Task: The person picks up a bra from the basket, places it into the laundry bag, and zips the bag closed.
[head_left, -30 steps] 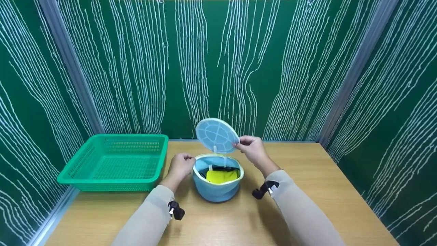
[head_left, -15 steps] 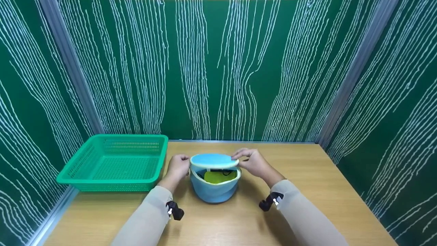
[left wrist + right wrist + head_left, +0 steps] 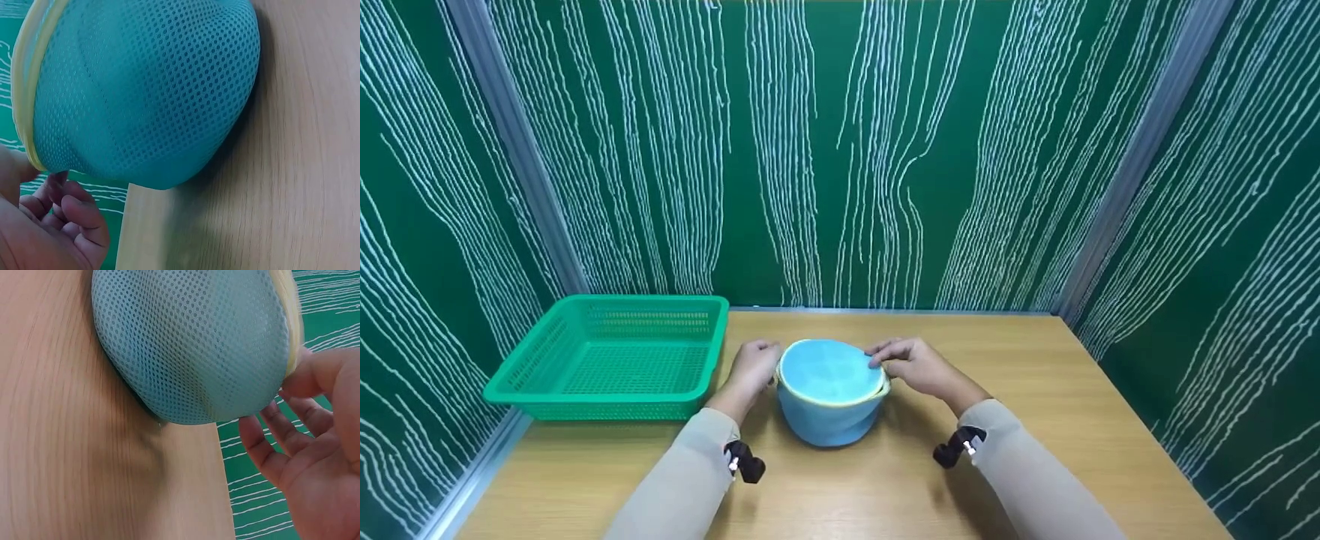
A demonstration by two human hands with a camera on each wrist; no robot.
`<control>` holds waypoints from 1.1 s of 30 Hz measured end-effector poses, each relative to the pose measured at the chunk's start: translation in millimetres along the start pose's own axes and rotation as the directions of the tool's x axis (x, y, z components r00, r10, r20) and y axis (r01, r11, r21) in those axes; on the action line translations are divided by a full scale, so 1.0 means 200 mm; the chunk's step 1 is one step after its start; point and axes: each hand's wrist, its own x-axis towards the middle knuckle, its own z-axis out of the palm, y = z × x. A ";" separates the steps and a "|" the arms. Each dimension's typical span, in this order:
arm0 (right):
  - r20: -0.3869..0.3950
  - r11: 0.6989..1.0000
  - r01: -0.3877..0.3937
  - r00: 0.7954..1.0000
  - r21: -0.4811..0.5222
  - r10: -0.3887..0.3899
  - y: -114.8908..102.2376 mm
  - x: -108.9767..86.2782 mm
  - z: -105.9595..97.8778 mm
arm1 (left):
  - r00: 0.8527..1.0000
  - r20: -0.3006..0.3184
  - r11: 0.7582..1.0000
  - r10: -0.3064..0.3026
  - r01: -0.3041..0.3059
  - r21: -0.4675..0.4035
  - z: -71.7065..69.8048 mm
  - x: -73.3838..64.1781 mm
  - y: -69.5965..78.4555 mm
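A round blue mesh laundry bag with a yellow trimmed rim stands upright on the table. Its round lid lies over the opening and hides the contents; a narrow gap shows at the right edge. At the left side of the rim, my left hand pinches the bag's edge between thumb and fingers, the other fingers curled. My right hand holds the right side, fingertips over the lid's edge and thumb at the rim. In the right wrist view, the right fingers reach against the mesh side.
A green plastic basket with perforated sides stands at the table's left. Behind the wooden table rise green panels with white wavy lines. Each sleeve carries a black wrist camera.
The lid has come down from nearly upright onto the bag, covering the yellow and black contents. My right hand moved down with it; my left hand stayed at the left rim.
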 end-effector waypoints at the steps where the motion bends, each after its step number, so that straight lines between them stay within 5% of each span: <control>1: -0.014 0.999 -0.028 0.999 0.024 0.028 0.00 0.00 0.01 | 1.000 0.004 1.000 -0.003 0.003 0.003 0.00 0.00 0.00; 8: -0.148 0.994 -0.095 0.985 -0.046 0.087 -0.01 0.03 0.06 | 0.999 0.035 0.991 -0.018 0.013 0.131 0.04 -0.03 0.06; 13: -0.163 0.992 -0.109 0.982 -0.063 0.097 -0.03 0.05 0.10 | 0.999 0.049 0.979 -0.016 0.005 0.206 0.08 -0.02 0.12; 20: -0.154 0.992 -0.113 0.982 -0.047 0.105 -0.05 0.05 0.11 | 0.988 0.120 0.943 0.098 -0.130 0.305 0.15 0.01 0.17; 25: -0.149 0.995 -0.093 0.985 -0.032 0.087 -0.05 0.07 0.10 | 0.981 0.131 0.942 0.145 -0.177 0.286 0.18 0.02 0.19; 33: -0.094 0.969 -0.235 0.966 0.071 0.241 -0.11 0.18 0.07 | 0.975 0.118 0.953 0.190 -0.212 0.215 0.19 0.04 0.19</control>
